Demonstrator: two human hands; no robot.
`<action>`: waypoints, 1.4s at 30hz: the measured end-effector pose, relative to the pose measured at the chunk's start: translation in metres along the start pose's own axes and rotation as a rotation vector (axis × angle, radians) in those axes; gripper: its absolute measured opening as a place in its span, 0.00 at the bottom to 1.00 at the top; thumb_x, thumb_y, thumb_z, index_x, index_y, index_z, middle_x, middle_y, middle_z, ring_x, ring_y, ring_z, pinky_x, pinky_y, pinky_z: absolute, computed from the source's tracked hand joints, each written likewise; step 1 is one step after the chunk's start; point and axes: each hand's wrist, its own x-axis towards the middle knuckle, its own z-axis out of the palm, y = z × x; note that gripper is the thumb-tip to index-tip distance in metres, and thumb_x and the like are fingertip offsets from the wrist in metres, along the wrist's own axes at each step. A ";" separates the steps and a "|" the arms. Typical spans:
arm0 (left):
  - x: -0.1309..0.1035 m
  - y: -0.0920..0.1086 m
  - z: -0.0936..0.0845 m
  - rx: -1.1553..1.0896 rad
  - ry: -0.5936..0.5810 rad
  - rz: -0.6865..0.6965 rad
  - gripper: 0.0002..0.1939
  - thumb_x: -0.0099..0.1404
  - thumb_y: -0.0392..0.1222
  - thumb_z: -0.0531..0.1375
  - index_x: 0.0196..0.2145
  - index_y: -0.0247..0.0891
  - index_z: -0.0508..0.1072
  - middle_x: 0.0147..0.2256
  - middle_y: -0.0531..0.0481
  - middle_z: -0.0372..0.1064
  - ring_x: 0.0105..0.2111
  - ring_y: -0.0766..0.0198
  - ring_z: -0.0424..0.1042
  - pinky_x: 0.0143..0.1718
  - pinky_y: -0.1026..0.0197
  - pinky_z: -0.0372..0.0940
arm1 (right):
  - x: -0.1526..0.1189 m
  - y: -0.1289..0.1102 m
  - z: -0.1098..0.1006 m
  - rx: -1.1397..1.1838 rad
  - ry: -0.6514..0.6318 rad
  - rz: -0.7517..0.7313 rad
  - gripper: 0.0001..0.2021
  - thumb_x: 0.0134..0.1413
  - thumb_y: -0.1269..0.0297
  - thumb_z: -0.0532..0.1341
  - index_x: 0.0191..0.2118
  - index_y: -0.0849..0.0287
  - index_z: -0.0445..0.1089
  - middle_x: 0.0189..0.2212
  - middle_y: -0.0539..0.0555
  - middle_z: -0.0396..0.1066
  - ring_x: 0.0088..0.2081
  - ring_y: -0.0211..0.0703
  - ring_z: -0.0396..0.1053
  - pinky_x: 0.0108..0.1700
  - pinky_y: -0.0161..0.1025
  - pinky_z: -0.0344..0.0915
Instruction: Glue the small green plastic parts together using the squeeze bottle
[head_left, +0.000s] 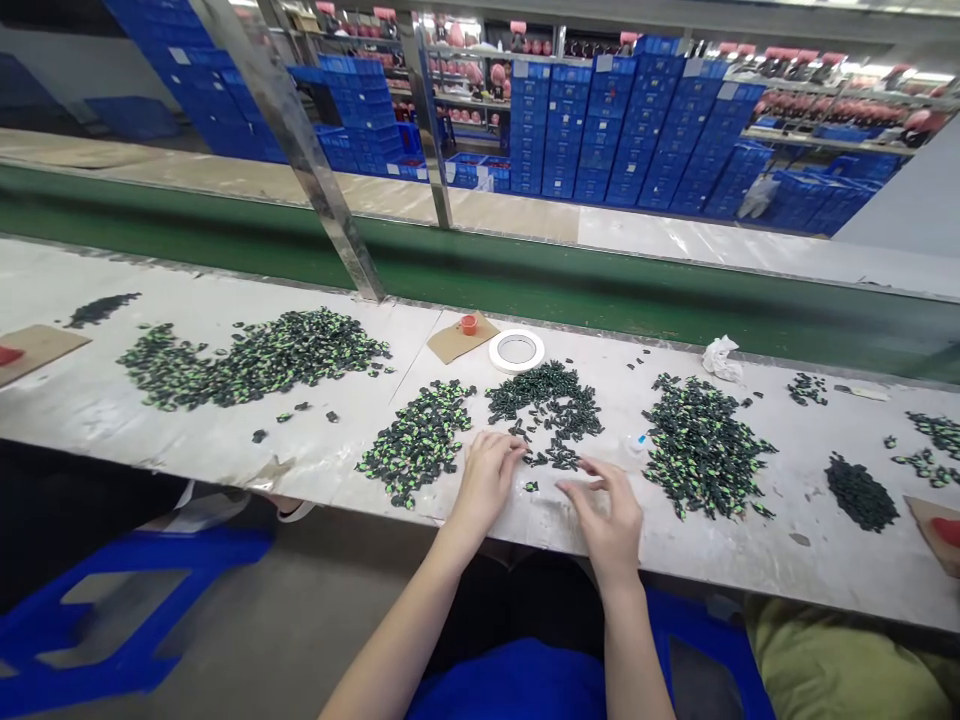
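Note:
My left hand [489, 472] rests at the near edge of a pile of small dark pieces [551, 395], its fingers together at the tips; anything between them is too small to make out. To the right, my right hand [606, 505] has thumb and forefinger apart beside the same pile, with nothing visible between them. A single black-and-green piece [532, 487] lies on the table between the hands. Left of my left hand is a pile of black-and-green pieces [417, 440]; another such pile [701, 448] lies right of my right hand.
On the white table [337, 470] are a tape roll [517, 351], cardboard with a red cap [469, 325], crumpled tissue [721, 358] and a long pile [262, 358] at left. A metal post [300, 150] rises behind. Blue stools and parts of other people flank me.

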 end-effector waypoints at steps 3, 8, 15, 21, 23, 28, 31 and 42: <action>-0.010 0.007 -0.001 -0.173 -0.087 0.018 0.09 0.66 0.37 0.55 0.33 0.41 0.75 0.34 0.49 0.75 0.40 0.58 0.70 0.44 0.55 0.64 | -0.001 -0.006 0.012 0.141 -0.220 0.094 0.09 0.56 0.59 0.63 0.41 0.53 0.75 0.36 0.54 0.76 0.36 0.44 0.73 0.36 0.40 0.72; -0.022 0.005 -0.002 -0.240 -0.153 0.001 0.09 0.66 0.38 0.56 0.36 0.41 0.76 0.36 0.48 0.76 0.41 0.57 0.71 0.45 0.55 0.66 | -0.001 -0.004 0.018 0.207 -0.242 0.121 0.08 0.57 0.62 0.60 0.33 0.54 0.77 0.31 0.54 0.76 0.34 0.45 0.74 0.38 0.42 0.72; -0.037 -0.005 0.007 -0.041 -0.064 0.017 0.08 0.61 0.33 0.61 0.37 0.42 0.76 0.44 0.46 0.71 0.49 0.53 0.66 0.51 0.46 0.63 | -0.011 -0.003 0.017 0.182 -0.169 0.415 0.10 0.50 0.58 0.63 0.32 0.58 0.77 0.29 0.55 0.78 0.28 0.44 0.75 0.32 0.39 0.73; -0.033 -0.004 0.011 -0.191 -0.075 0.007 0.08 0.63 0.31 0.57 0.35 0.40 0.74 0.37 0.48 0.72 0.43 0.57 0.70 0.47 0.53 0.67 | -0.014 -0.010 0.017 0.297 -0.236 0.531 0.10 0.48 0.57 0.64 0.30 0.58 0.77 0.29 0.54 0.79 0.29 0.44 0.76 0.33 0.39 0.74; -0.033 -0.002 0.010 -0.252 -0.087 -0.034 0.08 0.63 0.32 0.56 0.36 0.40 0.73 0.35 0.48 0.72 0.40 0.59 0.72 0.44 0.56 0.69 | -0.013 -0.012 0.017 0.353 -0.247 0.571 0.09 0.47 0.57 0.65 0.29 0.58 0.77 0.29 0.54 0.79 0.29 0.45 0.77 0.33 0.39 0.74; -0.035 0.003 0.003 -0.365 -0.114 -0.100 0.07 0.62 0.35 0.57 0.36 0.40 0.75 0.36 0.47 0.72 0.38 0.60 0.74 0.42 0.58 0.69 | -0.011 -0.015 0.016 0.472 -0.253 0.637 0.10 0.44 0.57 0.67 0.28 0.59 0.77 0.28 0.54 0.79 0.31 0.46 0.77 0.35 0.40 0.75; -0.034 0.006 -0.002 -0.418 -0.131 -0.116 0.07 0.61 0.37 0.59 0.36 0.40 0.76 0.36 0.48 0.74 0.38 0.60 0.73 0.43 0.58 0.69 | -0.010 -0.015 0.015 0.493 -0.235 0.614 0.09 0.42 0.58 0.68 0.27 0.59 0.77 0.27 0.54 0.78 0.30 0.46 0.77 0.35 0.41 0.75; -0.038 0.026 -0.018 -0.484 -0.123 -0.166 0.07 0.58 0.41 0.62 0.33 0.40 0.80 0.33 0.47 0.77 0.35 0.60 0.73 0.39 0.59 0.70 | -0.008 -0.022 0.004 0.400 -0.182 0.226 0.02 0.46 0.68 0.66 0.27 0.55 0.77 0.26 0.53 0.77 0.29 0.43 0.74 0.33 0.40 0.73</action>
